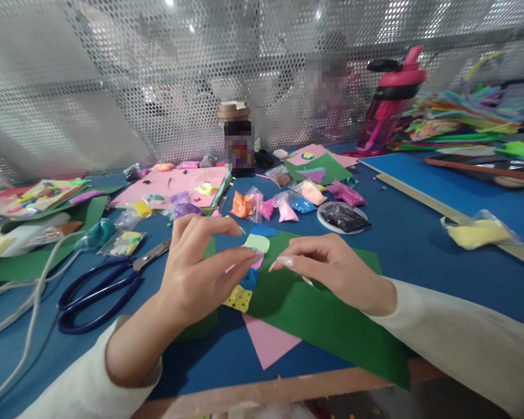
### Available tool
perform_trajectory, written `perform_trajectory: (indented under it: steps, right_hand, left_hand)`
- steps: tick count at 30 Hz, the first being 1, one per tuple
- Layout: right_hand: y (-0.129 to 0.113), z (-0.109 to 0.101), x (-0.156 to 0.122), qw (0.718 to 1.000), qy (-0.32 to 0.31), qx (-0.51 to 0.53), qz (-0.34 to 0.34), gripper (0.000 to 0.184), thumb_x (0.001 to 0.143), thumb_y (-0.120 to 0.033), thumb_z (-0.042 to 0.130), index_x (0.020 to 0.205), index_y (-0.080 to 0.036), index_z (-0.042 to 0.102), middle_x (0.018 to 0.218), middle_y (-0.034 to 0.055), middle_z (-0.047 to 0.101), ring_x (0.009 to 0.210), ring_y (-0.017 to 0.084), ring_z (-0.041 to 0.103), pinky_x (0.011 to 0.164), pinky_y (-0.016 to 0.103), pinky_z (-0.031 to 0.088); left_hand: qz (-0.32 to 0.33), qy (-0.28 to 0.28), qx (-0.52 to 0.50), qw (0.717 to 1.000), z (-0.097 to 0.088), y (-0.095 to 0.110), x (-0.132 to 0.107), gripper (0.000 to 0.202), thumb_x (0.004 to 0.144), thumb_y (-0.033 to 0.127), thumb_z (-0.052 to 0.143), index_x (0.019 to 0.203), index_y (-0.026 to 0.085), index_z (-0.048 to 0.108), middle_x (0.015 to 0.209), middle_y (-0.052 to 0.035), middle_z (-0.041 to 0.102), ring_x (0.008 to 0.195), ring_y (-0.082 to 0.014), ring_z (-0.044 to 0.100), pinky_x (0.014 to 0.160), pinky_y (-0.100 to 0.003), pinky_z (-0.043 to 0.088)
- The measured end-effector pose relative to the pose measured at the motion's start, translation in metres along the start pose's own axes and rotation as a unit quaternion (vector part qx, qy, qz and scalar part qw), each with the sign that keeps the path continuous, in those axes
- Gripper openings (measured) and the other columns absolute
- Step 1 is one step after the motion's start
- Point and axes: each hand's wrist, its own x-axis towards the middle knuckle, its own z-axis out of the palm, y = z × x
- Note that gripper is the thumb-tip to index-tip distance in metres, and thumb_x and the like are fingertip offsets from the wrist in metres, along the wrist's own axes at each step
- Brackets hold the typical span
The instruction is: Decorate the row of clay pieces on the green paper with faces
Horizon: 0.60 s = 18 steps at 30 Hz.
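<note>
My left hand [196, 270] hovers over the strip of modelling clay, its upper finger raised and its lower fingertips pressed together beside a small pink piece [258, 261]. Whatever those tips may hold is too small to make out. To the right, my right hand [332, 270] has its thumb and fingertips pinched above a green sheet [314, 314]. Its contents, if any, are hidden. Beneath the left fingers lie a pale green clay piece [257, 243], a blue one [250, 280] and a yellow dotted one [239, 299]. A pink sheet [271, 343] shows under the green.
Blue-handled scissors [100, 291] and a white cable [37, 302] lie left. Behind are several clay bags [243, 205], black clay on a round lid [341, 217], a lidded cup [239, 139] and a pink bottle [386, 105]. A blue board [454, 186] lies right.
</note>
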Motion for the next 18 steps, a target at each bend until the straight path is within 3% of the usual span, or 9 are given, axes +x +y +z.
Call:
perform_trajectory:
  steps: [12,18]
  right_hand:
    - [-0.0004,0.0005,0.0004,1.0,-0.006,-0.003,0.003,0.024,0.079,-0.026,0.05,0.071,-0.011,0.067,0.056,-0.0009,0.048,0.047,0.007,0.038,0.045,0.023,0.028]
    - [-0.0011,-0.0002,0.0002,1.0,-0.003,-0.009,0.001,0.022,0.078,-0.025,0.05,0.072,-0.012,0.067,0.057,-0.0003,0.051,0.047,0.007,0.038,0.044,0.023,0.027]
  left_hand:
    - [0.004,-0.018,0.011,1.0,-0.0012,0.0016,-0.0015,0.015,0.075,0.015,0.063,0.086,0.025,0.06,0.091,-0.0029,0.055,0.077,-0.0158,0.052,0.071,-0.036,0.042]
    - [0.015,-0.011,0.007,1.0,-0.0015,0.0013,-0.0018,0.015,0.073,0.017,0.067,0.083,0.026,0.06,0.09,-0.0025,0.054,0.076,-0.0161,0.052,0.069,-0.036,0.041]
